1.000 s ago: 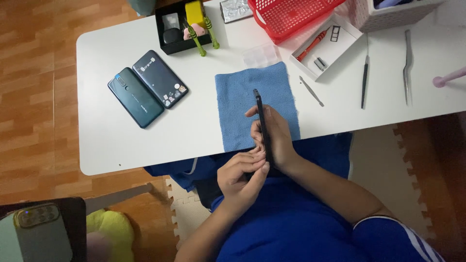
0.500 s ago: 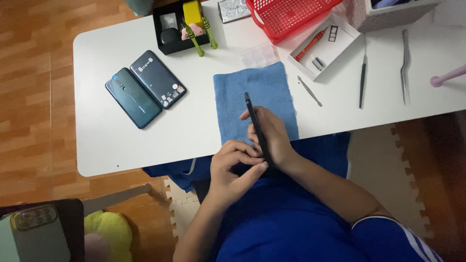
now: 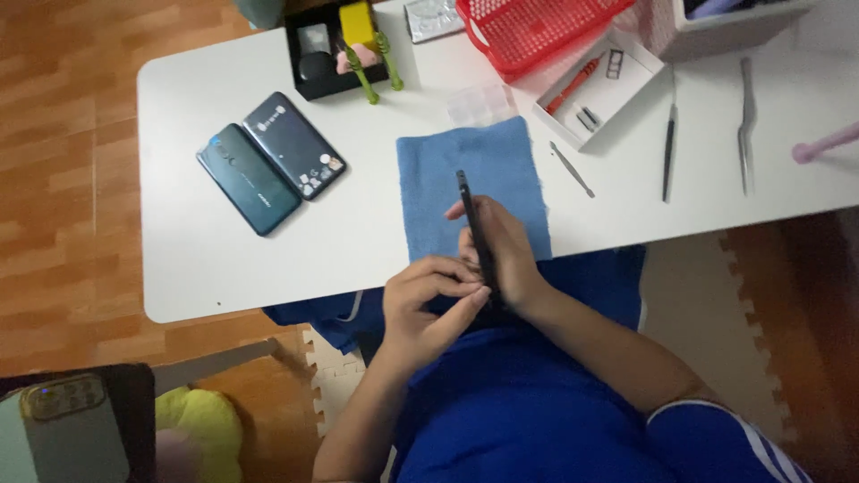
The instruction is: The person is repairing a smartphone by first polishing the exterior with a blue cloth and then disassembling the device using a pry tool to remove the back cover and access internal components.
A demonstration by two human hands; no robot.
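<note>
Head view: the thin black phone is standing on its long edge above the blue cloth at the near rim of the white table, and it is leaning a little further toward the left than it was a second ago, when it stood closer to the right side of the cloth. The left hand has also slid in nearer to the phone's lower end since then, so the work is staying concentrated on that near edge of the phone rather than moving elsewhere.

The right hand is cupping the phone from the right, its fingers wrapped around the back and pinching the body to keep it upright. The left hand is coming in from below with the wrist bent, its fingers pressed together and their tips touching the phone's lower edge (whether a small tool is held between them cannot be told).

Two more phones are lying flat side by side well to the left, and a red basket, a white tray and some slim metal tools are resting at the far side.
</note>
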